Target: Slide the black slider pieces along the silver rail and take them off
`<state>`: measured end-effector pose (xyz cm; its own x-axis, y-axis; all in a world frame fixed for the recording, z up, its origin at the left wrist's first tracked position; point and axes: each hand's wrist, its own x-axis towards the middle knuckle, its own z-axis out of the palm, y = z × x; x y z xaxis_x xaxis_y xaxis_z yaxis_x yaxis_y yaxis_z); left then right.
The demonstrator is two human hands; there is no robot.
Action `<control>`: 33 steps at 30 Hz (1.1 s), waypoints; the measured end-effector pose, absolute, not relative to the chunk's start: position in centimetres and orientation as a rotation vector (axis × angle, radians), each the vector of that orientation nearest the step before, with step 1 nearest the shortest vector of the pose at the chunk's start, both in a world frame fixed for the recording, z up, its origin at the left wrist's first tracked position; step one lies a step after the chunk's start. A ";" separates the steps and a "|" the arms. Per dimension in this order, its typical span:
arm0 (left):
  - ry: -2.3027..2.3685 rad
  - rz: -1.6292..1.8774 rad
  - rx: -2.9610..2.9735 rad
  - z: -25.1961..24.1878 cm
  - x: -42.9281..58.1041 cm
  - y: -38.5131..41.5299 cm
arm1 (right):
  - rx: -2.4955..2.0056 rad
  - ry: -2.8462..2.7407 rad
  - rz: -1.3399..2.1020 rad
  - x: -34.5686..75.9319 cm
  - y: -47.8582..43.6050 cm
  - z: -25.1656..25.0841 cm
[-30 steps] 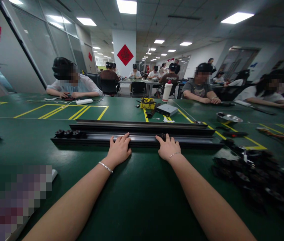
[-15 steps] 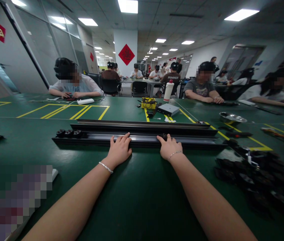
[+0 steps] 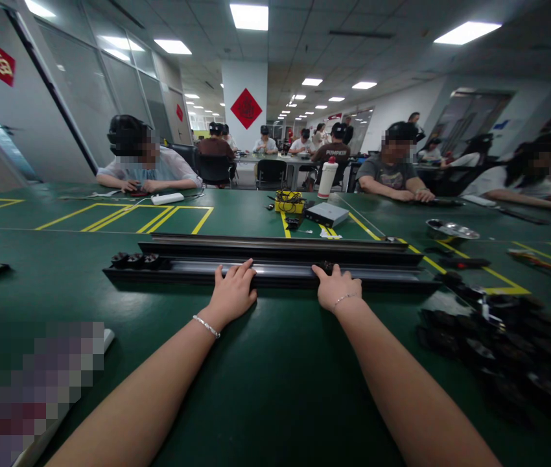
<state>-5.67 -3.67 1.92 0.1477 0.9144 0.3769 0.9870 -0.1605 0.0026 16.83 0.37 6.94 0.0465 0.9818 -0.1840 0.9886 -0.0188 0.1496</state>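
A long black rail point(image 3: 285, 280) with a shiny inner channel lies crosswise on the table in front of me. My left hand point(image 3: 233, 288) grips its near wall, fingers over the top edge and thumb low at the front. Farther right, my right hand point(image 3: 338, 285) has its fingers around a small dark part point(image 3: 327, 266) in the channel, mostly hidden by them. Several round black pieces point(image 3: 134, 260) sit in a row at the rail's left end. Directly behind lies a second black rail point(image 3: 280, 244).
Many black parts point(image 3: 494, 344) are heaped at the right, near a metal bowl point(image 3: 452, 229). A grey box point(image 3: 327, 213), a yellow item with cables point(image 3: 290, 202) and a white bottle point(image 3: 327, 177) stand beyond the rails. Co-workers sit across the green table point(image 3: 266, 376).
My right hand has shifted slightly to the right along the rail, and the small dark part has moved with it. My left hand keeps its place on the rail.
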 end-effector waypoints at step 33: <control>-1.876 -0.435 -2.177 1.8 -5.7 -3.5 | 2.603 2.439 -0.117 19.8 4.2 4.4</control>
<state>-5.65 -3.46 1.85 0.1340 0.9188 0.3714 0.9884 -0.1509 0.0165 19.82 4.17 4.37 0.1059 0.9655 0.2377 0.9383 -0.0179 -0.3453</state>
